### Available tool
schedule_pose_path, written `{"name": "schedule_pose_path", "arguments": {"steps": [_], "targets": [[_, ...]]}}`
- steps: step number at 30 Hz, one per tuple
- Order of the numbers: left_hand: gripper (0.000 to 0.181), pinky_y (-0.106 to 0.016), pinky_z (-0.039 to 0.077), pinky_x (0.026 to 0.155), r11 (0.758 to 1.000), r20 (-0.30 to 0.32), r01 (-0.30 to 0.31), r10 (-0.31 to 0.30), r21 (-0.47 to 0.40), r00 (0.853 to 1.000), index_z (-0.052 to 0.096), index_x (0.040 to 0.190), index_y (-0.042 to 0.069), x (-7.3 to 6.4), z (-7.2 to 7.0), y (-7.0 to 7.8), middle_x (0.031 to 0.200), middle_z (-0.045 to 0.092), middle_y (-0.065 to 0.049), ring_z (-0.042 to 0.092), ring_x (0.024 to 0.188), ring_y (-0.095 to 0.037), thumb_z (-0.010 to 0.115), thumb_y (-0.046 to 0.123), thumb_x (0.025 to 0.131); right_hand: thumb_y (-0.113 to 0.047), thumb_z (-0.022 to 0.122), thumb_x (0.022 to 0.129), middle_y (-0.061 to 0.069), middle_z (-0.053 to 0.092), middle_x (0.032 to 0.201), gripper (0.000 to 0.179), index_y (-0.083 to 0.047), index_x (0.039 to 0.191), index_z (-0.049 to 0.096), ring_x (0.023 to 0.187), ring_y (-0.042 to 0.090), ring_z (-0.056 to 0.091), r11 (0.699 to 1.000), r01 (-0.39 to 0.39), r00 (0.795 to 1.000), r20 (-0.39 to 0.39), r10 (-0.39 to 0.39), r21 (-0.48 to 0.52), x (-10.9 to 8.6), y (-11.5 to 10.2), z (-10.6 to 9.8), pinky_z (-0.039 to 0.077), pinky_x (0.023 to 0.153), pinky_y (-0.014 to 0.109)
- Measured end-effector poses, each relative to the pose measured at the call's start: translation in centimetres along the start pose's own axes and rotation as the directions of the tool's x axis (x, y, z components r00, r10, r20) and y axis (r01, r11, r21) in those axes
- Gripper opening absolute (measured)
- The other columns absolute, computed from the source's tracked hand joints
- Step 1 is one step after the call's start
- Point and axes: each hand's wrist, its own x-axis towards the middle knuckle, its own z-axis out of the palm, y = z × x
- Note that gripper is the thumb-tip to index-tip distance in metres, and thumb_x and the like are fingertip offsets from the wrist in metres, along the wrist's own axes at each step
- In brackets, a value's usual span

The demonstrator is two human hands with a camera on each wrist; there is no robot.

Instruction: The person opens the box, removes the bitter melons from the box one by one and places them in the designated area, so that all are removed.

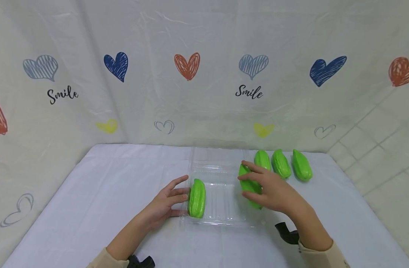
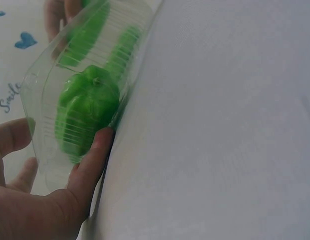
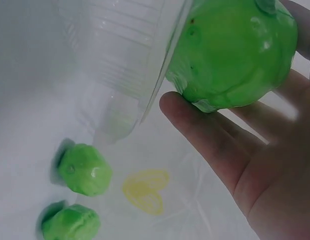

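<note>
A clear plastic clamshell box (image 1: 221, 204) lies with its lid spread back. One green ridged vegetable, like a bitter melon (image 1: 197, 198), lies along the box's left side. My left hand (image 1: 164, 204) touches that left wall with spread fingers; in the left wrist view, one finger (image 2: 87, 172) rests along the wall. At the box's right side, my right hand (image 1: 275, 190) grips another green vegetable (image 1: 249, 182) between thumb and fingers. The right wrist view shows this vegetable's rounded end (image 3: 234, 55) beside the box's rim; whether they touch, I cannot tell.
Three more green vegetables (image 1: 281, 163) lie in a row at the table's back right, beside the lid (image 1: 221, 158). White cloth covers the table (image 1: 124, 175). Behind stands a pale curtain (image 1: 218, 104) printed with hearts and words.
</note>
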Motion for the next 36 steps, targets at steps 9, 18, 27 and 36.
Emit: {"name": "schedule_pose_path", "arguments": {"steps": [9, 18, 27, 36], "targets": [[0.070, -0.049, 0.056, 0.090, 1.000, -0.007, 0.005, -0.006, -0.001, 1.000, 0.030, 0.156, 0.027, 0.0, -0.1, 0.0, 0.152, 0.038, -0.021, 0.049, 0.131, -0.034, 0.066, 0.018, 0.096, -0.030, 0.079, 0.085, 0.005, 0.045, 0.154, 0.036, -0.022, 0.120, 0.071, 0.112, 0.022, 0.067, 1.000, 0.007, 1.000, -0.026, -0.007, 0.002, -0.2, 0.3, -0.6, 0.051, 0.078, 0.031], [0.070, -0.049, 0.056, 0.090, 1.000, 0.003, 0.007, -0.007, -0.001, 1.000, 0.029, 0.157, 0.027, 0.0, 0.0, 0.1, 0.153, 0.038, -0.022, 0.048, 0.131, -0.034, 0.065, 0.018, 0.097, -0.027, 0.080, 0.085, 0.006, 0.046, 0.153, 0.037, -0.021, 0.120, 0.072, 0.111, 0.019, 0.066, 1.000, -0.003, 0.999, -0.042, 0.004, 0.021, -0.4, 0.9, -1.0, 0.052, 0.078, 0.031], [0.069, -0.049, 0.056, 0.090, 1.000, -0.006, 0.009, -0.009, 0.006, 1.000, 0.029, 0.157, 0.026, -0.1, -0.1, 0.0, 0.153, 0.038, -0.022, 0.045, 0.134, -0.037, 0.064, 0.016, 0.097, -0.030, 0.077, 0.087, 0.007, 0.045, 0.153, 0.035, -0.022, 0.120, 0.071, 0.095, 0.010, 0.066, 0.998, -0.049, 0.999, -0.012, 0.049, 0.039, -1.5, 1.8, -1.4, 0.046, 0.069, 0.024], [0.069, -0.049, 0.056, 0.090, 1.000, -0.008, 0.007, -0.007, 0.004, 1.000, 0.030, 0.156, 0.026, -0.1, 0.2, 0.1, 0.153, 0.038, -0.022, 0.047, 0.133, -0.036, 0.063, 0.016, 0.097, -0.031, 0.077, 0.088, 0.011, 0.045, 0.152, 0.034, -0.020, 0.119, 0.071, 0.085, 0.009, 0.065, 0.997, -0.074, 0.997, -0.026, 0.074, 0.018, -3.0, 2.6, -2.4, 0.044, 0.066, 0.024]]}}
